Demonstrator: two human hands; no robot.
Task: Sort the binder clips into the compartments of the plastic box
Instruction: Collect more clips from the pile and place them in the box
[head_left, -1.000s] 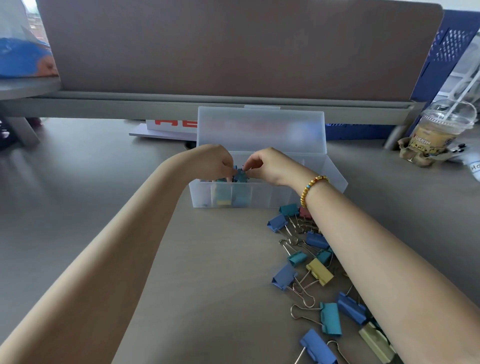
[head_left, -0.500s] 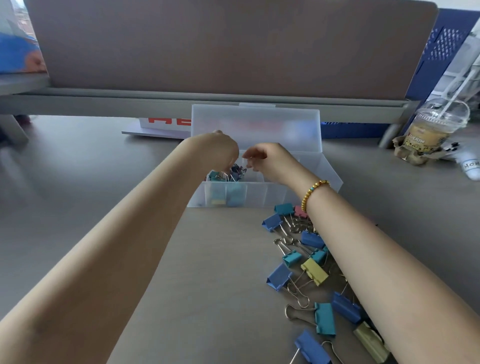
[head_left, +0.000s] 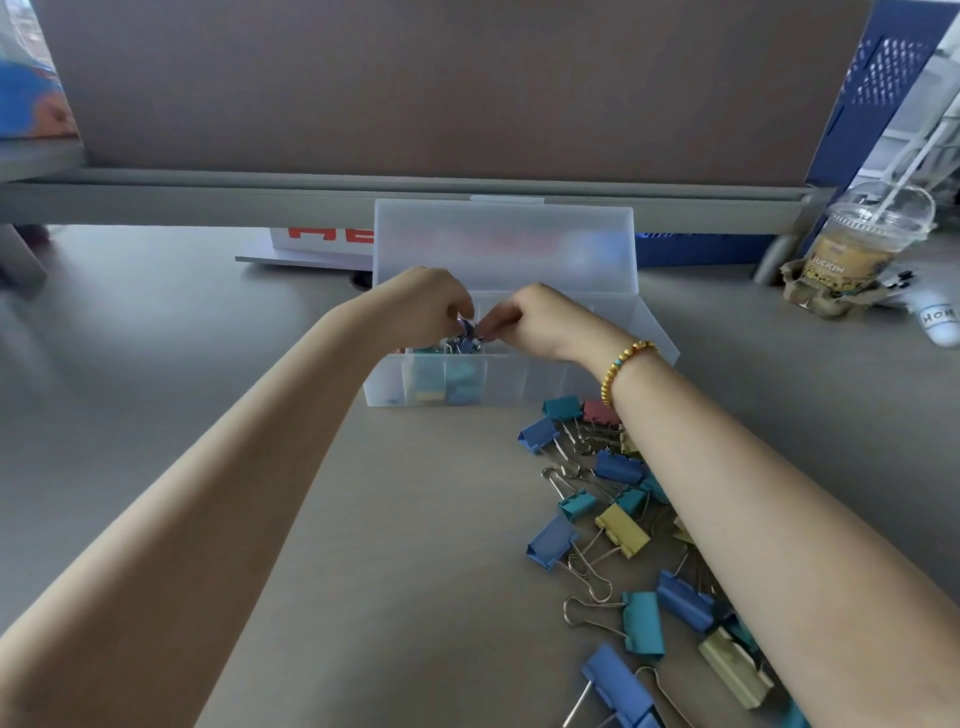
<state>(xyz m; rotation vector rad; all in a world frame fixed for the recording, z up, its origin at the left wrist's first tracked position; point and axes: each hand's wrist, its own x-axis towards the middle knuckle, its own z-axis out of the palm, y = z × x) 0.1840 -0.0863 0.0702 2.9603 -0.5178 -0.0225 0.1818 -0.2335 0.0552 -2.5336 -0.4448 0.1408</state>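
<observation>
Both of your hands meet over the left end of the plastic box (head_left: 545, 382), at 12 o'clock from you. Your left hand (head_left: 426, 304) and right hand (head_left: 540, 322) have their fingers curled in on one blue binder clip (head_left: 467, 340), pinching it between them just above the compartment it seems meant for. Using two hands probably lets you fold its wire handles or steady it so it drops in neatly among the clips already packed there. Those stored clips (head_left: 441, 382) show teal, yellow and blue through the cloudy front wall. The lid (head_left: 504, 244) stands open at the back, which keeps the compartments reachable. Your loose pile of clips (head_left: 618, 519) lies on the desk (head_left: 182, 364) at 4 o'clock from the box, under your right forearm, close enough for short reaches. Plenty remain, so I judge the sorting is far from finished.
</observation>
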